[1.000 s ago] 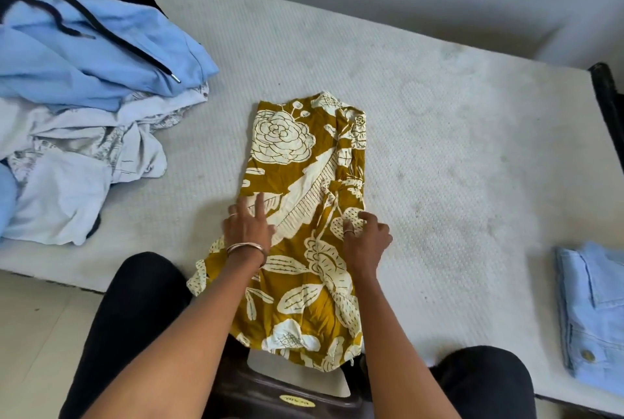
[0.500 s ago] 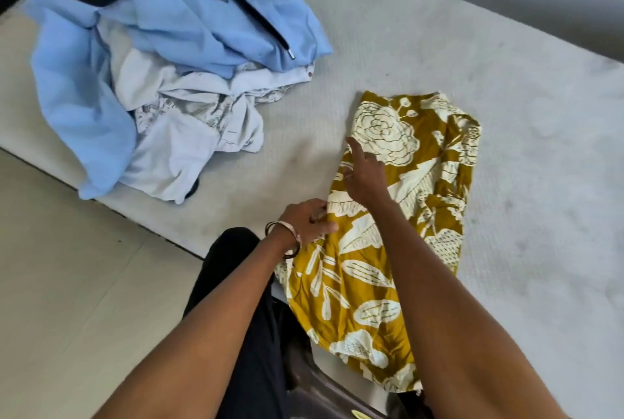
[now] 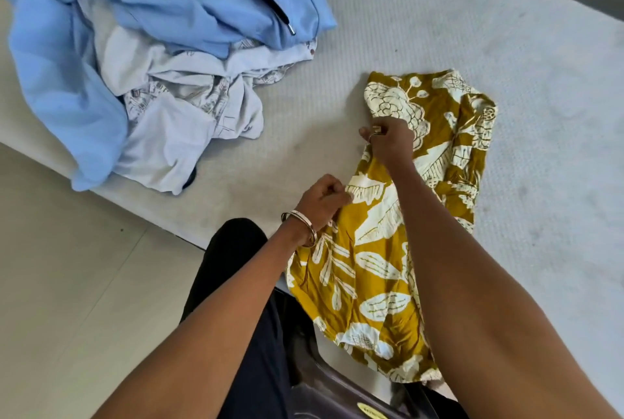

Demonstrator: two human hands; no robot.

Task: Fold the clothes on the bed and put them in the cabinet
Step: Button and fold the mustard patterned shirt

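Mustard floral garment (image 3: 388,250) is lying lengthwise on the bed (image 3: 439,30), near the front edge; its lower end is hanging past that edge over a dark stool (image 3: 324,388). Left hand (image 3: 322,201) is gripping the garment's left edge, fingers curled tight on the fabric, bangle (image 3: 300,226) sitting at the wrist. Right hand (image 3: 388,140) is crossing over and pinching the same left edge farther up, fingers clamped on the cloth by the big flower print. Garment's right edge is lying bunched and wavy.

Unfolded pile (image 3: 152,64) is sitting well apart to the left: blue hoodie on top, pale printed shirts under it, one sleeve drooping over the bed's front edge toward the floor (image 3: 67,283). Bare mattress is showing between pile and garment, plus a wide bare stretch to the garment's right and behind it.
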